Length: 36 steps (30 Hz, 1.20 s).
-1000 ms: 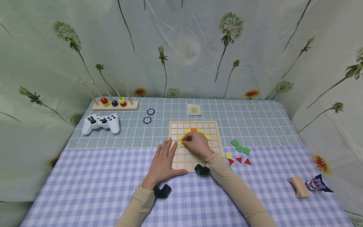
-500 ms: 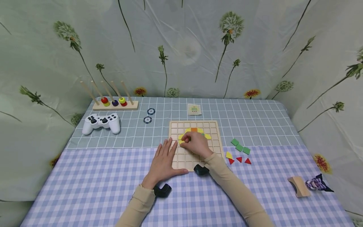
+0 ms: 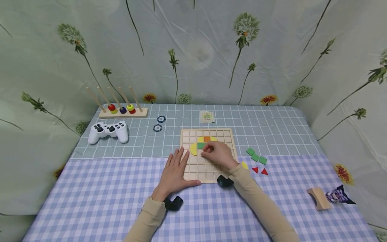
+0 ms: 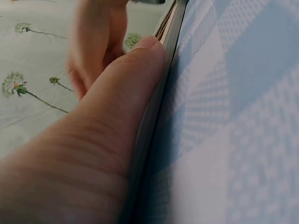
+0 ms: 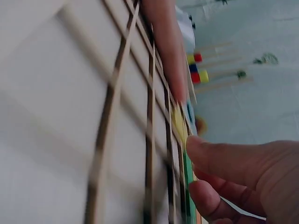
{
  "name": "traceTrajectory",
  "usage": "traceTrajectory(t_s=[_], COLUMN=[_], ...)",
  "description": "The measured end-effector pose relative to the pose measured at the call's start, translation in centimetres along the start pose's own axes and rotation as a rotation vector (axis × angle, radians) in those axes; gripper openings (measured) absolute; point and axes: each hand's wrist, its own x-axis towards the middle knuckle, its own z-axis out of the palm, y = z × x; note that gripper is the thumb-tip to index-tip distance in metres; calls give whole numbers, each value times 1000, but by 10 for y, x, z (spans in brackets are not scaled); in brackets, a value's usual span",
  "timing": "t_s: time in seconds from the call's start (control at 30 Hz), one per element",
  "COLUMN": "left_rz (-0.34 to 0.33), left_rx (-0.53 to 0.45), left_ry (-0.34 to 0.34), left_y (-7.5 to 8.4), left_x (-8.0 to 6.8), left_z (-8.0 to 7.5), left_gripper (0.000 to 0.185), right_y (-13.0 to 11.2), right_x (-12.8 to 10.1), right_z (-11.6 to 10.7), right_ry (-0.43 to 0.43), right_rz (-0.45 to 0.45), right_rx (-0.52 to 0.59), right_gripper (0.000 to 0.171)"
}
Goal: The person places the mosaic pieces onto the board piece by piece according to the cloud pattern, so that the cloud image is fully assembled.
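A wooden grid board (image 3: 193, 169) lies in front of me in the head view. My left hand (image 3: 173, 173) rests along its left edge and near corner, fingers spread. My right hand (image 3: 220, 154) hovers over the board's middle with bent fingers. In the right wrist view its thumb (image 5: 224, 158) and fingertips stand apart, nothing visible between them. Left of that hand, yellow rounded pieces (image 3: 193, 149) sit in the grid beside a green square (image 3: 201, 145). An orange square (image 3: 207, 138) sits just above. The right hand hides other pieces.
Green squares (image 3: 255, 157), red triangles (image 3: 264, 171) and a yellow piece (image 3: 244, 165) lie right of the board. A pattern card (image 3: 207, 116) is behind it. Further left are a game controller (image 3: 108, 131), two round chips (image 3: 157, 128) and a peg stand (image 3: 123, 113). A wooden arch (image 3: 319, 199) lies far right.
My right hand has shifted right, away from the yellow pieces at the left, uncovering them and the green square. My left hand stays in place.
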Motion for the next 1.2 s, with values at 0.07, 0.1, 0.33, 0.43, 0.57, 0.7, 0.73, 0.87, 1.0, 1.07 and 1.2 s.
traceTrajectory(t_s=[0.07,0.1,0.33,0.43,0.57,0.7,0.73,0.87,1.0,1.07,1.2], left_rz=[-4,-9,-19,-14,-9,-6,-5,0,-2,0,3], left_rx=[-7,-7,-4,-2,-4,-3,-3,-9,-12,-11,-12], left_ry=[-7,-14,-15,-8,-6,-8,-8,1,5,9,7], left_y=[1,1,-2,-1,0,0,0,0,0,0,0], left_x=[0,0,-1,0,0,0,-1,-1,-1,-1,-1], left_z=[1,1,2,1,1,1,1,1,1,1,1], left_gripper=[118,118,118,118,118,118,118,117,117,117,117], right_y=[12,19,62,79,95,102,102,100,97,95,89], right_x=[-6,-9,-33,-42,-52,-57,-58,-57,-53,-52,-50], right_z=[-13,-20,-72,-90,-105,-109,-108,-105,-101,-99,-95], right_ry=[13,23,109,102,69,35,30,38,44,48,79], right_rz=[14,27,135,200,296,341,345,343,305,270,201], right_rx=[-6,-3,-28,-52,-97,-137,-142,-168,-146,-131,-139], right_gripper=[13,13,21,27,35,41,42,38,28,23,17])
